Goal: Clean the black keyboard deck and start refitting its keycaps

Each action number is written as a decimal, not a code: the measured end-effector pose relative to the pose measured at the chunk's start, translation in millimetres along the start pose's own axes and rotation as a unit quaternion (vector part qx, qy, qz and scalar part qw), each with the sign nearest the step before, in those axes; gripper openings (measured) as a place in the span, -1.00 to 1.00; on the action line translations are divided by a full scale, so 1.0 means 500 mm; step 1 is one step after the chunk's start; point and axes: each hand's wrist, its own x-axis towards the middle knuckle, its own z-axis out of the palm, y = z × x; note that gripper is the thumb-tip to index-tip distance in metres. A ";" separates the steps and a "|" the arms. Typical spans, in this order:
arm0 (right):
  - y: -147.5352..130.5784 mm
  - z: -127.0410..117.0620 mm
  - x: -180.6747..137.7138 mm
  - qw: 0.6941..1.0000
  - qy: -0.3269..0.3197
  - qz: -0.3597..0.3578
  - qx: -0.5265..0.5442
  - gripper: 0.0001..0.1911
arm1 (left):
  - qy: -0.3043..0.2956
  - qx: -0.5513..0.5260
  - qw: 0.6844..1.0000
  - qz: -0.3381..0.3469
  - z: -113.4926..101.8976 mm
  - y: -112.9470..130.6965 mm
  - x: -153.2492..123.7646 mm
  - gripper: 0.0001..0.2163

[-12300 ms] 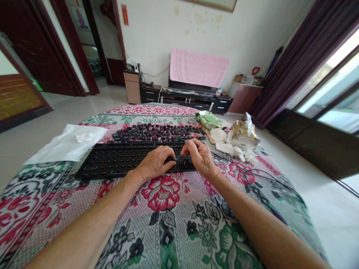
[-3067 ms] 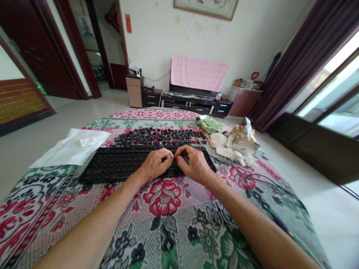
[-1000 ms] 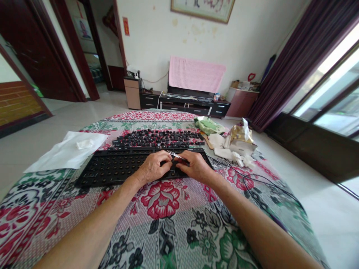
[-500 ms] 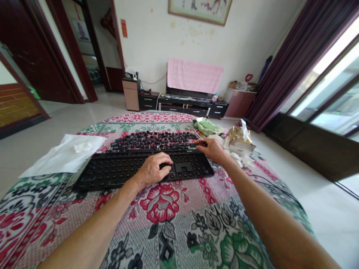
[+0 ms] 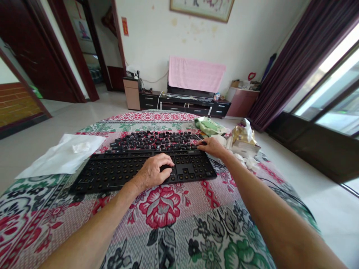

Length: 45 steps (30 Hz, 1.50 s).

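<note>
Left hand (image 5: 153, 169) sat on the black keyboard (image 5: 122, 164), right of its middle, fingers bent and thumb near the index; couldn't tell if it had anything pinched in there, the gap was just dark. Right hand (image 5: 212, 146) was past the board's far edge toward the right, gripping a thin silvery tool (image 5: 197, 137) whose tip pointed away and a bit left; it was right by the end of a big messy pile of black keycaps (image 5: 158, 140). The keyboard lay flat on a flowery tablecloth (image 5: 159, 209), near long edge facing the person, keycaps strewn along its far side; most of its key spots looked bare. Off to the left was a white sheet (image 5: 60, 158) with a crumpled white wad (image 5: 81, 147) on it; on the right, a green packet (image 5: 209, 126) and a gold-topped tissue box (image 5: 244, 145), plus a black cable (image 5: 288, 196) trailing over the cloth.
</note>
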 end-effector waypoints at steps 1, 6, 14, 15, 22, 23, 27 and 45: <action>0.003 0.001 0.002 1.000 -0.006 0.003 0.010 -0.71 | 0.000 0.000 1.000 0.000 0.000 0.000 0.000 -0.85; 0.005 0.004 0.006 0.999 -0.025 0.025 0.020 -0.73 | 0.000 -0.003 1.000 0.001 0.000 0.001 0.000 -0.85; 0.004 0.007 0.007 0.997 -0.019 0.051 0.060 -0.78 | -0.011 -0.006 1.000 0.002 0.000 -0.005 -0.001 -0.84; 0.005 0.008 0.007 0.996 -0.020 0.055 0.064 -0.79 | -0.011 -0.006 1.000 0.003 0.000 -0.005 -0.001 -0.84; 0.012 0.013 0.013 0.995 -0.010 0.056 0.082 -0.83 | -0.008 0.001 1.000 0.002 0.000 -0.004 -0.001 -0.85; 0.013 0.014 0.014 0.995 -0.009 0.056 0.079 -0.84 | -0.008 0.001 1.000 0.002 0.001 -0.003 -0.001 -0.85; 0.016 0.016 0.016 0.996 -0.006 0.051 0.073 -0.87 | -0.008 -0.003 1.000 0.003 0.001 -0.005 -0.001 -0.85; -0.021 -0.008 -0.012 0.963 0.157 0.137 0.171 -0.70 | -0.006 -0.001 1.000 0.002 0.001 -0.004 -0.001 -0.84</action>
